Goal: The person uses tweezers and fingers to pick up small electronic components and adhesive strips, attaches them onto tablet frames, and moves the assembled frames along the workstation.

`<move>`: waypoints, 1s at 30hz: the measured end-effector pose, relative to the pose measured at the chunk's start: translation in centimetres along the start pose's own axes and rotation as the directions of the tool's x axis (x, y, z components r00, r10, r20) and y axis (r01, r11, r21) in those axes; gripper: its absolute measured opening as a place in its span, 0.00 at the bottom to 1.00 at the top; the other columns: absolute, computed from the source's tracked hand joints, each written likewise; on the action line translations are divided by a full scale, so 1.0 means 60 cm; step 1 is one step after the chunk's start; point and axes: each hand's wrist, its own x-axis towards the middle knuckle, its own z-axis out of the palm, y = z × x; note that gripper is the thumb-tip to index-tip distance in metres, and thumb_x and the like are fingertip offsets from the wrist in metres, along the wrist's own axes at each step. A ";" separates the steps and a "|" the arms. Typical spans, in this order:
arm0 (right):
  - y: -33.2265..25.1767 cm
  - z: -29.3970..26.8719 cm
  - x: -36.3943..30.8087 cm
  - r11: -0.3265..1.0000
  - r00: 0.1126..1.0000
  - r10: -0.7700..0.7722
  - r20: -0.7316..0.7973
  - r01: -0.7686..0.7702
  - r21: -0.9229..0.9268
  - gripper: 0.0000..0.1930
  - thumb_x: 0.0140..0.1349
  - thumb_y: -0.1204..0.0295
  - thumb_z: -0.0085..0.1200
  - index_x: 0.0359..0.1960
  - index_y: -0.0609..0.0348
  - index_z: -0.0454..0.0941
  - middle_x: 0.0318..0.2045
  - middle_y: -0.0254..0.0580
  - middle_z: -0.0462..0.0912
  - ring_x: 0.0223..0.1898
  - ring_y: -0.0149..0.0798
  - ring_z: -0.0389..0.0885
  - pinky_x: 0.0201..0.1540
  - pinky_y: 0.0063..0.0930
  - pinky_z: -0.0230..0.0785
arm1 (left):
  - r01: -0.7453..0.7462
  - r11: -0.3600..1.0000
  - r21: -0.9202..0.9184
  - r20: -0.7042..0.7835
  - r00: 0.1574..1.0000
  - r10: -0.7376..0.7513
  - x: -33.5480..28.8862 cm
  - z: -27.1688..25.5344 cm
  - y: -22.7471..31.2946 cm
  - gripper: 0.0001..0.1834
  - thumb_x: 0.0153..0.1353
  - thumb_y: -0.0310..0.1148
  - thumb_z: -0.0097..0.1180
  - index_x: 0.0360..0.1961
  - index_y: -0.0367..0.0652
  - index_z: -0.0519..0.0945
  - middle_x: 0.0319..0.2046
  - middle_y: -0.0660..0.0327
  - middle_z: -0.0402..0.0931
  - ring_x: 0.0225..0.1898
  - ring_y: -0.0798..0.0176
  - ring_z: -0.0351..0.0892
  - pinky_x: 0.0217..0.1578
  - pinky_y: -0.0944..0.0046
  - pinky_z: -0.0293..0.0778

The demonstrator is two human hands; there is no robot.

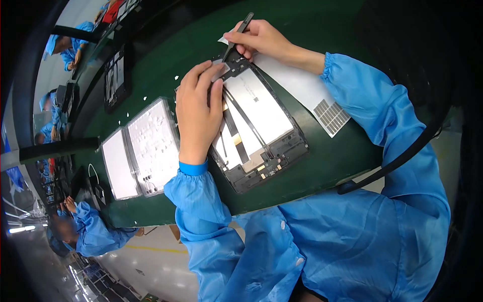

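Note:
An opened tablet (pixel 287 153) lies on the green bench in front of me, its circuit board and large silver battery (pixel 261 105) exposed. Black tweezers (pixel 245 23) are pinched in my right hand (pixel 269 41), their tips pointing down at the tablet's far end. By the right fingers sticks out a small white scrap (pixel 222 40), partly hidden. My left hand (pixel 197 110) lies along the tablet's left side, fingers stretched out. Its fingertips touch a small translucent piece (pixel 220 70) near the tweezer tips. Under the right forearm stretches a white sheet (pixel 294 80) with rows of grey rectangular stickers (pixel 330 116).
Left of the tablet are a clear-edged tray (pixel 153 138) strewn with small white pieces and a flat white panel (pixel 118 163). Another opened device (pixel 114 79) sits farther back. White scraps dot the green bench (pixel 322 168). A co-worker in blue (pixel 103 232) is at the left.

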 end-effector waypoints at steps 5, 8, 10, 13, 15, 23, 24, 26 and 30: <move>-0.005 -0.003 -0.008 0.987 0.987 -0.160 0.013 0.160 -0.029 0.12 0.69 0.62 0.59 0.36 0.58 0.79 0.24 0.32 0.79 0.23 0.23 0.76 0.27 0.16 0.68 | -0.084 0.986 0.142 0.049 0.996 0.077 0.005 0.004 0.013 0.16 0.67 0.33 0.51 0.53 0.44 0.82 0.56 0.57 0.77 0.60 0.48 0.72 0.60 0.51 0.66; 0.001 0.022 0.001 0.974 0.974 -0.226 -0.032 0.227 0.020 0.10 0.68 0.64 0.60 0.37 0.58 0.79 0.25 0.34 0.80 0.24 0.23 0.77 0.27 0.18 0.71 | -0.110 0.988 0.110 0.052 0.993 0.105 -0.016 -0.014 0.001 0.16 0.68 0.34 0.50 0.52 0.39 0.82 0.59 0.56 0.76 0.63 0.50 0.71 0.64 0.49 0.63; -0.007 0.019 -0.006 0.967 0.963 -0.254 -0.087 0.251 -0.044 0.10 0.70 0.64 0.58 0.41 0.59 0.80 0.26 0.35 0.81 0.24 0.23 0.77 0.28 0.18 0.71 | -0.099 0.989 0.107 0.053 0.994 0.094 -0.014 -0.009 -0.002 0.17 0.69 0.34 0.49 0.54 0.40 0.80 0.60 0.56 0.75 0.63 0.50 0.70 0.65 0.49 0.62; -0.050 0.009 -0.014 0.921 0.928 -0.371 -0.042 0.361 -0.145 0.13 0.74 0.64 0.51 0.50 0.59 0.78 0.30 0.37 0.83 0.26 0.23 0.77 0.30 0.18 0.69 | -0.192 0.975 0.109 0.023 0.981 0.190 -0.022 -0.013 -0.001 0.20 0.69 0.36 0.50 0.59 0.41 0.76 0.61 0.55 0.74 0.65 0.49 0.69 0.68 0.47 0.59; -0.072 0.018 -0.015 0.937 0.924 -0.349 0.154 0.345 0.053 0.13 0.76 0.64 0.48 0.52 0.59 0.76 0.33 0.40 0.86 0.26 0.23 0.77 0.31 0.17 0.69 | -0.176 0.981 0.087 -0.086 0.979 0.183 -0.048 -0.058 0.040 0.19 0.67 0.36 0.54 0.57 0.42 0.77 0.57 0.54 0.77 0.61 0.50 0.72 0.63 0.51 0.65; -0.124 0.337 -0.002 0.717 0.568 -0.262 0.780 0.656 -0.237 0.17 0.60 0.75 0.64 0.50 0.56 0.76 0.43 0.36 0.87 0.40 0.29 0.84 0.33 0.23 0.69 | 0.146 0.984 -0.098 -0.324 0.931 -0.170 -0.284 -0.116 0.065 0.03 0.60 0.27 0.61 0.31 0.43 0.84 0.27 0.61 0.81 0.29 0.55 0.79 0.32 0.59 0.73; -0.108 0.378 0.003 0.726 0.540 -0.283 0.793 0.661 -0.191 0.17 0.59 0.75 0.65 0.50 0.56 0.75 0.43 0.35 0.87 0.39 0.28 0.83 0.32 0.23 0.69 | 0.197 0.969 -0.151 -0.392 0.888 -0.242 -0.301 -0.114 0.065 0.03 0.59 0.26 0.61 0.29 0.42 0.84 0.24 0.60 0.80 0.26 0.55 0.79 0.30 0.59 0.72; -0.088 0.412 0.022 0.714 0.510 -0.303 0.805 0.681 -0.163 0.18 0.58 0.75 0.66 0.49 0.56 0.75 0.43 0.35 0.86 0.39 0.27 0.82 0.32 0.23 0.69 | 0.201 0.966 -0.164 -0.451 0.855 -0.254 -0.302 -0.119 0.062 0.04 0.60 0.25 0.60 0.29 0.41 0.84 0.23 0.60 0.80 0.25 0.55 0.79 0.29 0.60 0.72; -0.048 0.460 0.036 0.859 0.530 -0.228 0.817 0.504 -0.087 0.20 0.55 0.75 0.67 0.49 0.56 0.74 0.39 0.32 0.86 0.34 0.23 0.77 0.35 0.22 0.69 | 0.262 0.932 -0.249 -0.521 0.775 -0.357 -0.331 -0.137 0.049 0.06 0.62 0.25 0.56 0.30 0.39 0.85 0.24 0.59 0.80 0.26 0.58 0.80 0.29 0.61 0.73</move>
